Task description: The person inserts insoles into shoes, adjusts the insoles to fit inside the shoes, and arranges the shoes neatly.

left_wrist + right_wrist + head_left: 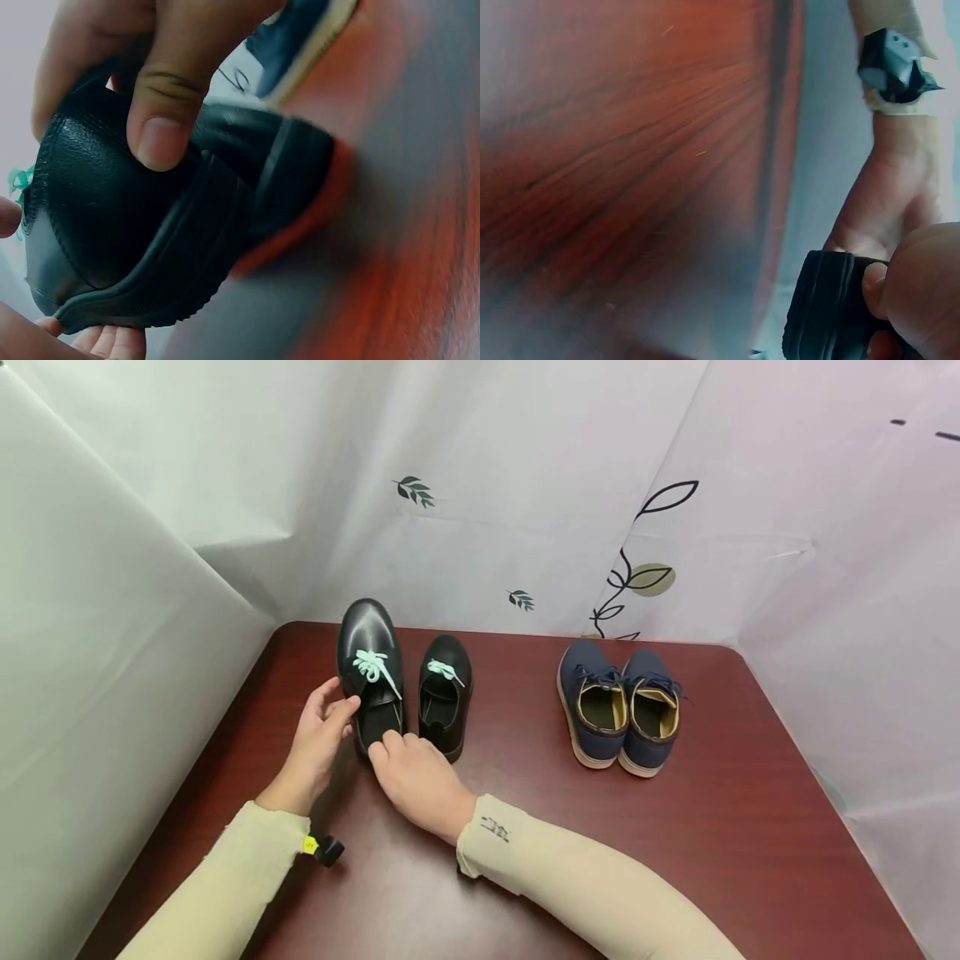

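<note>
A black leather shoe [366, 631] with mint-green laces tied in a bow is held at the back left of the table, toe pointing away. My right hand [423, 781] pinches its heel collar, the thumb outside the heel in the left wrist view. On its left side is my left hand [311, 743], with fingertips [120, 343] under the sole and the thumb by the upper. The heel [112, 195] is tilted in that view. Just right of it stands a matching black shoe [448, 653], untouched. The right wrist view shows only the held shoe's heel [825, 307].
Two navy shoes [589, 660] with tan soles stand side by side on the right of the dark red table [517, 760]. White fabric walls [480, 552] with leaf prints enclose the back and sides. A small black device [328, 851] sits on the left wrist.
</note>
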The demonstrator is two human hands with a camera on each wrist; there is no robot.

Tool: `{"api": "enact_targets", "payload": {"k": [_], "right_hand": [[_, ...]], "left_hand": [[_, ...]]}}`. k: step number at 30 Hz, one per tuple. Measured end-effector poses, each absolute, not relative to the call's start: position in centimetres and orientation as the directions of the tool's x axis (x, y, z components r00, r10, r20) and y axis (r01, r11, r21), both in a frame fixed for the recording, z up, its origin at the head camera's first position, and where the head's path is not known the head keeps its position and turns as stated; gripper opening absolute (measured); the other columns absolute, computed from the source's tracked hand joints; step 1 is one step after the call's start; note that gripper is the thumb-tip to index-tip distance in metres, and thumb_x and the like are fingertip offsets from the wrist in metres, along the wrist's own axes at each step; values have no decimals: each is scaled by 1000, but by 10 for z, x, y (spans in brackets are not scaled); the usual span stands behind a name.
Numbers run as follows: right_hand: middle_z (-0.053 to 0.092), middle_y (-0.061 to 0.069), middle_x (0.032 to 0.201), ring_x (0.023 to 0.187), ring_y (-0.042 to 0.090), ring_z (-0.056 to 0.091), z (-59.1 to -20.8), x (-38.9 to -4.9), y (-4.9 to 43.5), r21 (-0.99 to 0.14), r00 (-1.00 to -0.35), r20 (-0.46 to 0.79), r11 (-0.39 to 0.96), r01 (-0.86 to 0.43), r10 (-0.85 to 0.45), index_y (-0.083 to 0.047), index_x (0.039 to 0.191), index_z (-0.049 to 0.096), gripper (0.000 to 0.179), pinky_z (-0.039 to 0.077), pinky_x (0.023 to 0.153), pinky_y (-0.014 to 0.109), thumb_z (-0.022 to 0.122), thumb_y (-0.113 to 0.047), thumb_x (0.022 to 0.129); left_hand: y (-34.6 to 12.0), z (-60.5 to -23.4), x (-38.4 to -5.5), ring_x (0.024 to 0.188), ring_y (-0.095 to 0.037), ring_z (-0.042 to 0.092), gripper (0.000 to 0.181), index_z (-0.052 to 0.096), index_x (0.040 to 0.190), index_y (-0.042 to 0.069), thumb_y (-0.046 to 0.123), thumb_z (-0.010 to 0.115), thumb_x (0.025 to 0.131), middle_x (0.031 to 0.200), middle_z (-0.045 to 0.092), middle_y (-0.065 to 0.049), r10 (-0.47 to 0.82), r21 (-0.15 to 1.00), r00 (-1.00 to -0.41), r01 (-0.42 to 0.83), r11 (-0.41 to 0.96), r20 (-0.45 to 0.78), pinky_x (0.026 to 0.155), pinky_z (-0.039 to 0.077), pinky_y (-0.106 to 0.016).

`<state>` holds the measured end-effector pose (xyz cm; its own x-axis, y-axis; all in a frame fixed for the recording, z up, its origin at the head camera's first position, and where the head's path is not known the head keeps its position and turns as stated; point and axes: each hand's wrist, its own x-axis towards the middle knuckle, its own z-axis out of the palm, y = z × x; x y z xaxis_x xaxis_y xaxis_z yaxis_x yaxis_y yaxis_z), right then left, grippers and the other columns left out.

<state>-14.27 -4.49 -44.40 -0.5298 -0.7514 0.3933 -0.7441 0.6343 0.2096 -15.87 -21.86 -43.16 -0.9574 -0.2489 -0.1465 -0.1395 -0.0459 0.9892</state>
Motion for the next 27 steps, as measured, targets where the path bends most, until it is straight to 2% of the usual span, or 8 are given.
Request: {"api": "enact_targets", "payload": {"k": [5, 9, 14, 18, 21, 24, 27], "right_hand": [[55, 0, 87, 67, 16, 57, -460, -150, -57, 211, -570, 392, 674, -708, -722, -15, 94, 58, 9, 51, 59, 27, 54, -18, 101], [56, 0, 87, 66, 16, 58, -467, -154, -63, 200, -590, 396, 693, -692, -704, -14, 95, 59, 11, 52, 57, 27, 52, -19, 102], [56, 1, 90, 66, 16, 58, -468, -161, -66, 203, -605, 376, 699, -686, -702, -13, 100, 59, 14, 53, 58, 26, 52, -24, 104], [56, 2, 92, 67, 15, 57, -469, -164, -66, 216, -596, 368, 689, -692, -714, -12, 104, 59, 12, 52, 58, 26, 50, -20, 105], [55, 2, 93, 67, 15, 57, -473, -164, -67, 224, -590, 379, 690, -689, -713, -11, 105, 58, 11, 52, 58, 25, 49, -17, 104], [55, 2, 94, 67, 14, 57, -476, -163, -68, 227, -594, 390, 699, -679, -704, -10, 109, 58, 12, 52, 58, 25, 49, -17, 104], [55, 2, 97, 68, 14, 58, -477, -163, -69, 222, -606, 396, 712, -666, -690, -9, 115, 58, 16, 53, 59, 24, 49, -16, 104]], "left_hand": [[-228, -452, -174, 89, 2, 58, 73, 15, 161, 11, 28, 55, 101, 150, 34, -9, -210, 968, -947, -226, -105, -244, 78, 46, -16], [-231, -463, -184, 90, 4, 57, 78, 11, 162, 9, 29, 57, 101, 161, 25, -13, -166, 957, -942, -283, -69, -291, 76, 47, -14], [-232, -466, -190, 105, -2, 54, 79, 18, 160, 7, 33, 62, 99, 159, 33, -17, -152, 957, -950, -285, 54, -274, 77, 48, -14], [-231, -468, -191, 122, -16, 53, 77, 27, 158, 8, 40, 62, 98, 154, 42, -17, -178, 950, -954, -269, 159, -240, 80, 46, -14], [-230, -471, -191, 135, -24, 47, 76, 30, 158, 9, 45, 61, 98, 154, 43, -17, -193, 937, -951, -280, 208, -242, 91, 46, -20], [-230, -474, -191, 141, -27, 44, 77, 31, 158, 11, 50, 58, 98, 155, 43, -17, -198, 920, -947, -297, 257, -251, 106, 43, -34], [-231, -476, -192, 141, -30, 43, 75, 38, 155, 11, 56, 55, 97, 154, 45, -17, -208, 899, -947, -301, 319, -244, 112, 38, -44]]}}
